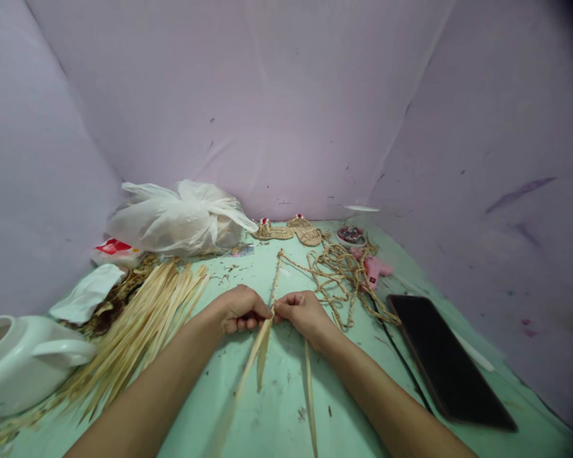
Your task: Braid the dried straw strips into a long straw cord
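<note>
The left hand (243, 310) and right hand (305, 315) nearly meet, fingers curled, fingertips pinched on the near end of the braided cord (277, 278), presumably to keep its strands tight. The cord extends ahead of the hands, long axis pointing away from the person, far end slightly right. 3 loose strips (262, 359) trail toward the person. The straw bundle (148, 312) lies left of the hands, apparently for easy reach.

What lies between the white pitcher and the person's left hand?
A loose spread of pale flat strips on the green table lies between the white pitcher and the left hand, as the head view shows.
</note>
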A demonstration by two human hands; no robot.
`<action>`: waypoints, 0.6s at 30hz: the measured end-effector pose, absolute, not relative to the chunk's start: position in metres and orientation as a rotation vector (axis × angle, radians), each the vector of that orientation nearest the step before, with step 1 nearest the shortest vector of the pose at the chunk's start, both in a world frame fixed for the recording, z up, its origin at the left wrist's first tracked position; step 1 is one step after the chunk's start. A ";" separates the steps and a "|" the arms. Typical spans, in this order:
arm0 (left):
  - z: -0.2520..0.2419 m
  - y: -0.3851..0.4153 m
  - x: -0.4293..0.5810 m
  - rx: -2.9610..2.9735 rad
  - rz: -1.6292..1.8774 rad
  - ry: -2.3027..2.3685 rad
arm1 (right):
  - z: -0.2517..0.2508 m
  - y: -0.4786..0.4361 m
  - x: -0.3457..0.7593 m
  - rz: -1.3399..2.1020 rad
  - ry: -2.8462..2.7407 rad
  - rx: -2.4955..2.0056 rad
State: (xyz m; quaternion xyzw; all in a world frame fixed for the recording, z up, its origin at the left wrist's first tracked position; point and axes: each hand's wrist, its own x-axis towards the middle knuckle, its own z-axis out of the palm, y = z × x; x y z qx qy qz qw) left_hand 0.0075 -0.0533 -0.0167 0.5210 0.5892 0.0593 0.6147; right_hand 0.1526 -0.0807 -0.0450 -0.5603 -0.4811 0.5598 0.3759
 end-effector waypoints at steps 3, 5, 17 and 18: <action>-0.015 -0.059 0.015 1.165 0.196 1.401 | -0.041 -0.082 0.153 1.472 -1.178 -1.409; -0.014 -0.063 0.019 1.234 0.249 1.438 | -0.038 -0.083 0.154 1.488 -1.150 -1.425; -0.011 -0.071 0.031 1.119 0.392 1.318 | -0.028 -0.085 0.154 1.580 -1.021 -1.401; -0.011 -0.070 0.030 1.123 0.383 1.297 | -0.028 -0.085 0.156 1.592 -1.031 -1.388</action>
